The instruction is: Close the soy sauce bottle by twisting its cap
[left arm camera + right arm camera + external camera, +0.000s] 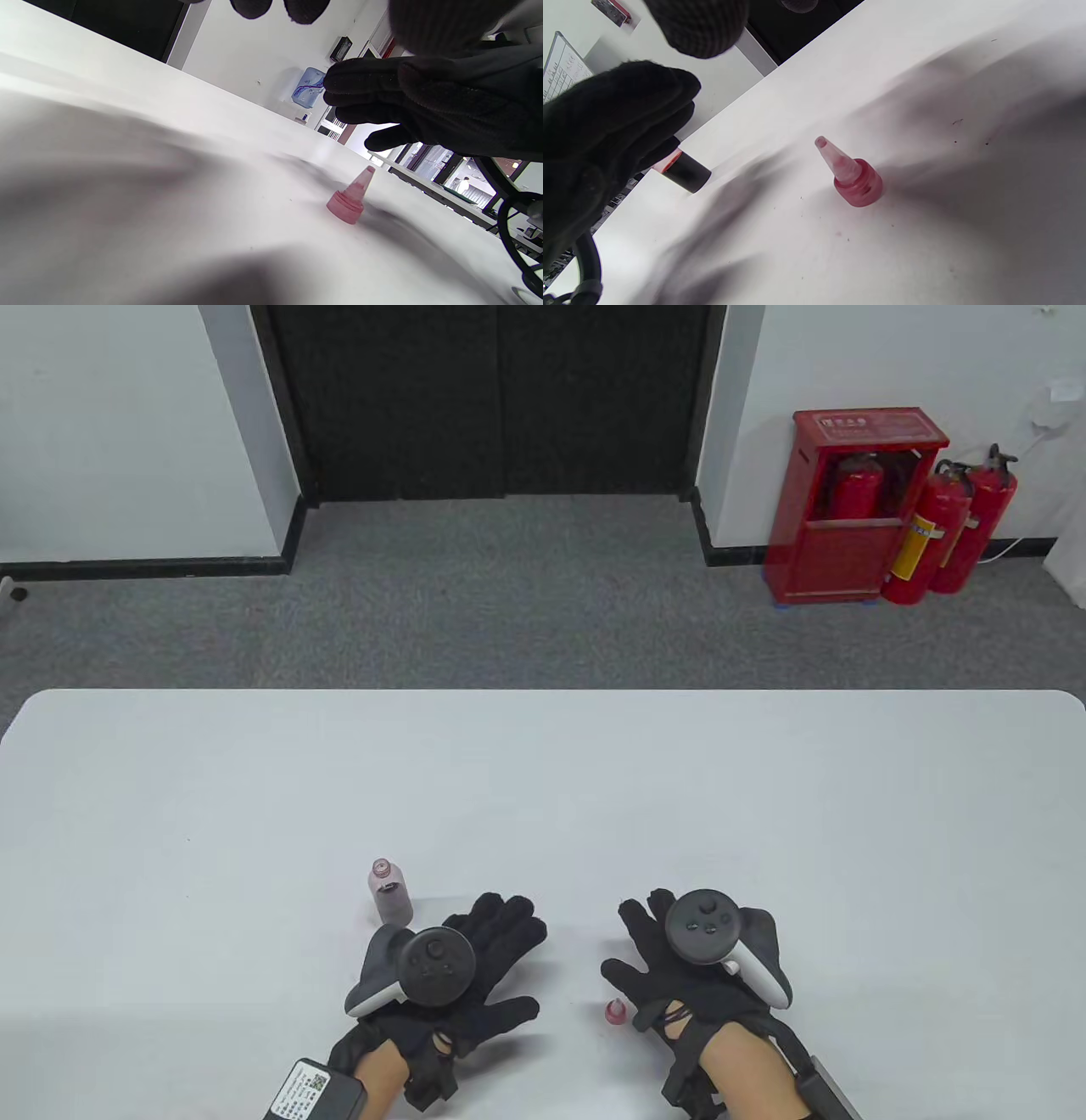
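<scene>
Nothing done yet: soy sauce bottle (390, 892) stands uncapped at 11 o'clock of the left hand (450, 976), cap (615, 1010) loose at 8 o'clock of the right hand (696, 959), both hands spread, holding nothing.

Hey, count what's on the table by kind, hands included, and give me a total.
Bottles: 1, the bottle, uncapped
Caps: 1, the cap, standing alone
Gloved hands: 2, left hand, right hand
Total: 4
</scene>
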### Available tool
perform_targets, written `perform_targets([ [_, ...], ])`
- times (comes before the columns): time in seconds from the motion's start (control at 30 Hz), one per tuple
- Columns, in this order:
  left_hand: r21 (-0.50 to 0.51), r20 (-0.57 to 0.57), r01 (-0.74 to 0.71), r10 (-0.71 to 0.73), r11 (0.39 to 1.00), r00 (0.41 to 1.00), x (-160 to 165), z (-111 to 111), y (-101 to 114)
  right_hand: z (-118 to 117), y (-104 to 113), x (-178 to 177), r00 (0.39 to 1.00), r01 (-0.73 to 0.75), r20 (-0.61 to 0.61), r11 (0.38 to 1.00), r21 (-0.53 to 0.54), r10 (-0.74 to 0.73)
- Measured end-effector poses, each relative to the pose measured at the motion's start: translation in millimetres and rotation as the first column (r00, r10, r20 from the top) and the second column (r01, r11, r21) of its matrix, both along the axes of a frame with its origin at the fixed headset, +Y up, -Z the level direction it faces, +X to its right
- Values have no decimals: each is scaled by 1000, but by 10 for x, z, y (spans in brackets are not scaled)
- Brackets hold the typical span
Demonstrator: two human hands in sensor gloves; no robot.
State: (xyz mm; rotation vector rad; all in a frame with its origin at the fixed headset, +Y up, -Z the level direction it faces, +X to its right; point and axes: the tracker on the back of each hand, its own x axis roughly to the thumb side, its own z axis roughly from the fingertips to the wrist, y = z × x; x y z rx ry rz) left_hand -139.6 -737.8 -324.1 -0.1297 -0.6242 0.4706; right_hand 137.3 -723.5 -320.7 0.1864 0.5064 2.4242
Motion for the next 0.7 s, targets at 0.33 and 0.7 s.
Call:
perform_targets([
  [0.33, 10, -8, 15, -15, 1000, 1000, -21, 17, 17, 7, -1, -1, 1000, -4, -9, 1000, -3, 4],
  [0.7, 5, -8, -1, 1, 1000, 1000, -34, 18, 40, 11, -13, -5, 1000, -4, -11, 1000, -6, 4],
])
